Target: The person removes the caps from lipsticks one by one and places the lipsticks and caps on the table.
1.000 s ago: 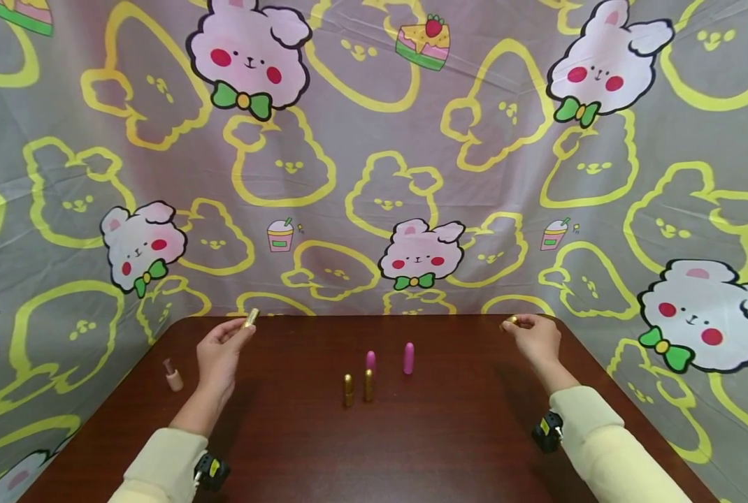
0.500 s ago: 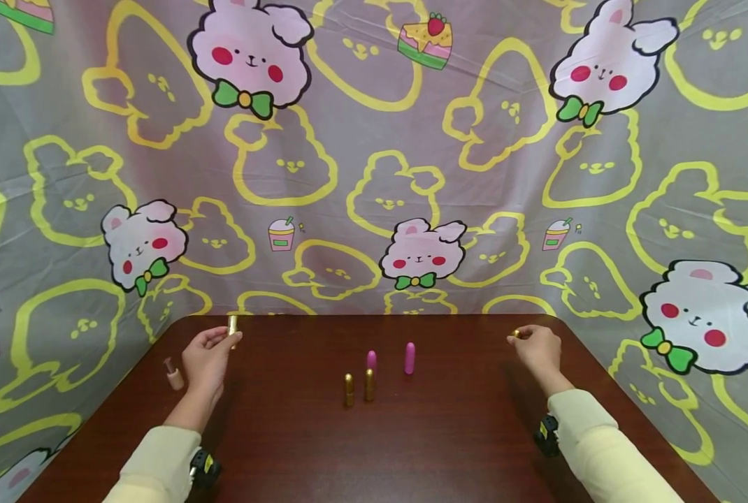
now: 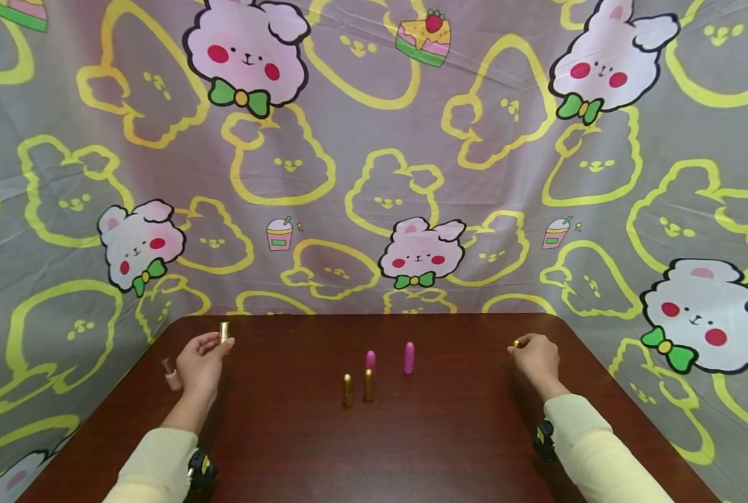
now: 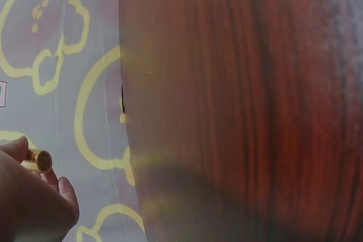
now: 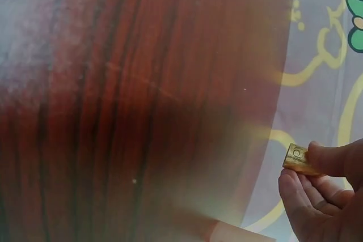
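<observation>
My left hand (image 3: 199, 365) pinches a shiny gold lipstick tube (image 3: 224, 331) between thumb and fingers, above the far left of the table. In the left wrist view its round end (image 4: 41, 161) sticks out past the thumb. At the far right, my right hand (image 3: 536, 361) holds another gold lipstick tube (image 3: 516, 343), mostly covered by the fingers. Its squarish end with an embossed mark shows in the right wrist view, pinched by the right hand (image 5: 323, 188). Left of the left hand stands a beige tube (image 3: 173, 379) with a brownish stick-like top.
Two gold bullet-shaped tubes (image 3: 347, 390) stand upright near the middle of the dark wooden table (image 3: 374, 454). Behind them are a short pink tube (image 3: 370, 358), partly hidden, and a taller pink tube (image 3: 409, 358). A patterned curtain (image 3: 349, 209) hangs around the table's back and sides.
My left hand has moved left and lower, and its gold lipstick tube has turned from tilted to nearly upright. The right hand has dropped slightly. The standing tubes stay put.
</observation>
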Motion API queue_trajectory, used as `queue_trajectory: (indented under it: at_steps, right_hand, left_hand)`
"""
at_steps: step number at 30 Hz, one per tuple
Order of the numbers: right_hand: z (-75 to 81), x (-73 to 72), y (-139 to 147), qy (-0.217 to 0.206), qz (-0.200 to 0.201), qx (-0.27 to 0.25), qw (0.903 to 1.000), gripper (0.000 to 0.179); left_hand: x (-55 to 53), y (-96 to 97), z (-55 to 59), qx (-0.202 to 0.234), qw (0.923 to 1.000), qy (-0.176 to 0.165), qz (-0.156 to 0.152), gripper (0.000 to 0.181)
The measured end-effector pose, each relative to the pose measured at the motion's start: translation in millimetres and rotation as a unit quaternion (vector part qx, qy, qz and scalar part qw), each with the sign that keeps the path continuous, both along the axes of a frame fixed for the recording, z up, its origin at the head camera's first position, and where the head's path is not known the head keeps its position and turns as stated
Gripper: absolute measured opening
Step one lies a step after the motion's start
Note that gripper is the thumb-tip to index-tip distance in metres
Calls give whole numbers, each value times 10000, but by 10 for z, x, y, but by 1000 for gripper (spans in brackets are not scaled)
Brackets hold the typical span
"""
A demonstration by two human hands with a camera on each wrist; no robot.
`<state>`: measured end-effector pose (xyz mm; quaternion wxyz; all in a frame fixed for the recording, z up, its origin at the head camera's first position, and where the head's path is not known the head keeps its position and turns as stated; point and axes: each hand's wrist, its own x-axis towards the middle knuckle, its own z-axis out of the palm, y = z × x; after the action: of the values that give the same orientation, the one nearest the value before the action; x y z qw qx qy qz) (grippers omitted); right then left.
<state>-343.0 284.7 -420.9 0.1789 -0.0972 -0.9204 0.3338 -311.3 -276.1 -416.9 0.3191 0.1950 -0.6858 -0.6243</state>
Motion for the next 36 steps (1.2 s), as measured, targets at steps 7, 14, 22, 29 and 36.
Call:
queue_trajectory:
  at_steps: [7,14,22,29,36]
  right_hand:
    - [-47,-14,19,-239,-5,213,9995,20]
    - [-85,-36,61,-366,36,409,9985,19]
    - [-125,-22,89,-244,90,610,9978,18]
    - [-174,-8,120,-175,150,752,9969,25]
    - [-189,-17,126,-87,220,885,9958,33]
  left_hand:
    - [-16,-67,-60,-263,9995,-95,144,35]
    - [-10,-129,-112,-632,9968,-315,375,29]
    - [-25,-216,-197,-936,9929,-630,390,30]
    - [-48,-259,-254,-950,9912,-868,324,33]
    - [-37,-288,-255,-1091,9883,-1006,356,32]
